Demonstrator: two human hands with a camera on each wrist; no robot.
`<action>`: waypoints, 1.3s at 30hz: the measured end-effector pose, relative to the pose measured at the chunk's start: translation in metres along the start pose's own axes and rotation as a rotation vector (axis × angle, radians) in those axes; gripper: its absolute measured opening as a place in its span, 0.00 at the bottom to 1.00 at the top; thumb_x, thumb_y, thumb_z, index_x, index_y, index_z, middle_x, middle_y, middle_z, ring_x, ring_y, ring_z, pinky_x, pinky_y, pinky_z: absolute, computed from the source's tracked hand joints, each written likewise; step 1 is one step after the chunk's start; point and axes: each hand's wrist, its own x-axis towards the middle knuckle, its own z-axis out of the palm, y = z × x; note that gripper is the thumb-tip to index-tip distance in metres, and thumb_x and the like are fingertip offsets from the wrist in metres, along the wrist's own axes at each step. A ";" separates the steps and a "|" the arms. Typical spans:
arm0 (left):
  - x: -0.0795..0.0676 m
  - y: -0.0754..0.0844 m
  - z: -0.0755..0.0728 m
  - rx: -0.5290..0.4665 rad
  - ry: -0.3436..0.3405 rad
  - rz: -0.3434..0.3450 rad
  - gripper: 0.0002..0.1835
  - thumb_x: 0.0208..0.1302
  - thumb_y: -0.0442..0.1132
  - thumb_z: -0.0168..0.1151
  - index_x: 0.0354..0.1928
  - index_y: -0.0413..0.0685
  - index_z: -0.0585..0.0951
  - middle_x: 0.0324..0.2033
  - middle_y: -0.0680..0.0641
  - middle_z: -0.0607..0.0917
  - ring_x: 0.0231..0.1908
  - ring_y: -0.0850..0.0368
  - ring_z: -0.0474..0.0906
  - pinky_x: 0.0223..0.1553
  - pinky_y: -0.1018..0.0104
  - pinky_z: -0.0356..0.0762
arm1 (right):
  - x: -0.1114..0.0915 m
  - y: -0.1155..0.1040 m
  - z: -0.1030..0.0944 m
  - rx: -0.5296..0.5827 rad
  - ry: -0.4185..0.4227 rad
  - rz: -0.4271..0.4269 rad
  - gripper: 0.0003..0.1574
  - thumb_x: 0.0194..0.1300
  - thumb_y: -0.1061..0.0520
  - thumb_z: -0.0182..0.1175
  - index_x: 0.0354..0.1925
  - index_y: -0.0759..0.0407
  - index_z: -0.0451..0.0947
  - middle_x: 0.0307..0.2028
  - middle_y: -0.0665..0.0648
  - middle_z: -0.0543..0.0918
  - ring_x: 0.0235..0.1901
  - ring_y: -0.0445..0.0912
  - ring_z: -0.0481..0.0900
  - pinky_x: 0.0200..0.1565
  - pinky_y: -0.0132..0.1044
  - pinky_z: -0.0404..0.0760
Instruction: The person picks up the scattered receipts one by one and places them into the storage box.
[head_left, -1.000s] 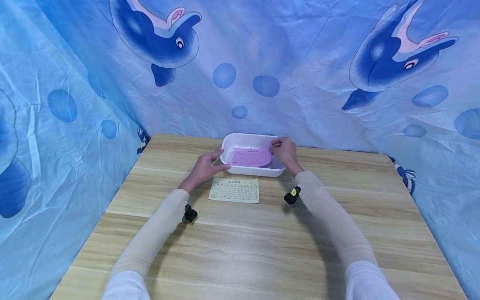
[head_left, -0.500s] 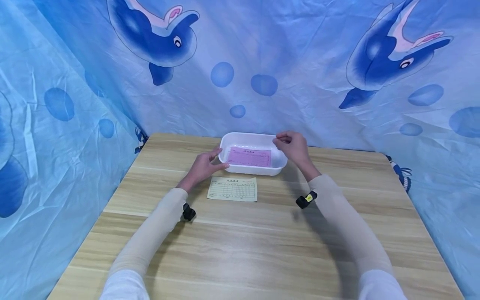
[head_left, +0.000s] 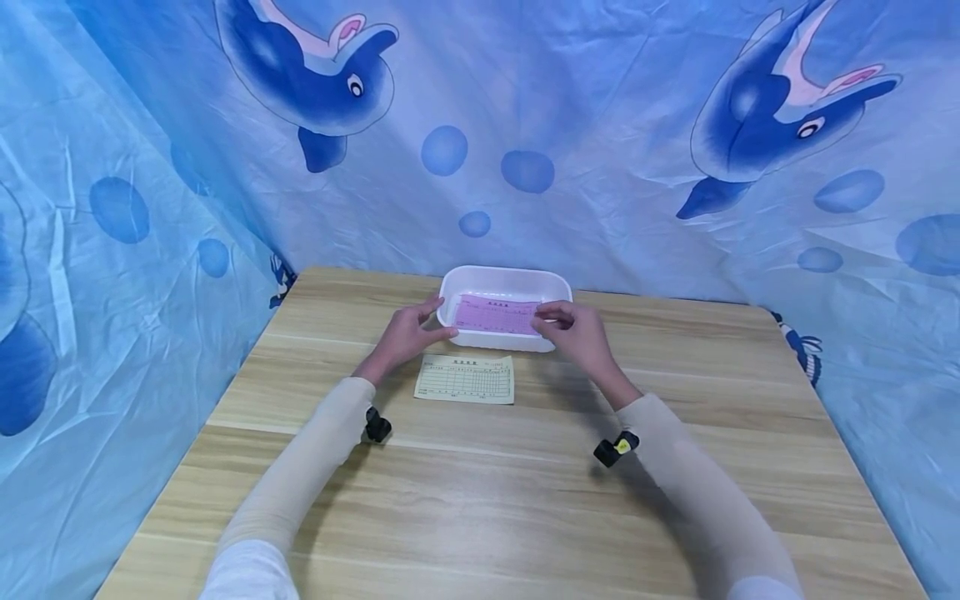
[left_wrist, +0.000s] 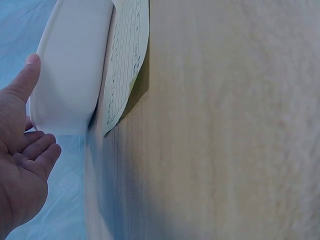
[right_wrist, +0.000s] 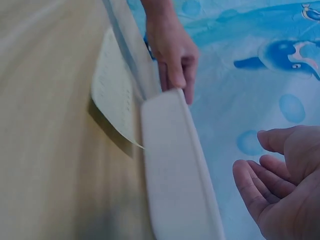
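A white plastic tray (head_left: 491,342) stands near the table's back edge. Inside it lies a pink printed form slip (head_left: 491,315). Just in front of the tray is a pale yellow printed form slip (head_left: 465,381), its edge lifted off the wood in both wrist views. My left hand (head_left: 405,335) holds the tray's left end, thumb at the near rim (left_wrist: 22,165) side and fingers round the corner. Over the tray's right end hovers my right hand (head_left: 581,335). Its fingers are loosely bent, and the right wrist view shows nothing between thumb and fingers.
The wooden table (head_left: 480,492) reaches back to a blue cloth (head_left: 600,233) printed with dolphins and bubbles. The same cloth hangs at both sides. A small black camera sits on each wrist.
My right hand lets go of the pink slip's raised right end, which now lies flat. It lifts to the tray's back right, then moves forward and left. The left hand stays.
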 end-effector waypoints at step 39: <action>0.001 0.000 0.001 -0.013 0.004 -0.016 0.45 0.59 0.53 0.76 0.74 0.43 0.68 0.76 0.41 0.63 0.75 0.45 0.61 0.73 0.53 0.67 | -0.030 0.029 0.063 0.010 -0.093 0.181 0.22 0.57 0.62 0.75 0.50 0.65 0.83 0.45 0.61 0.89 0.46 0.54 0.88 0.47 0.41 0.90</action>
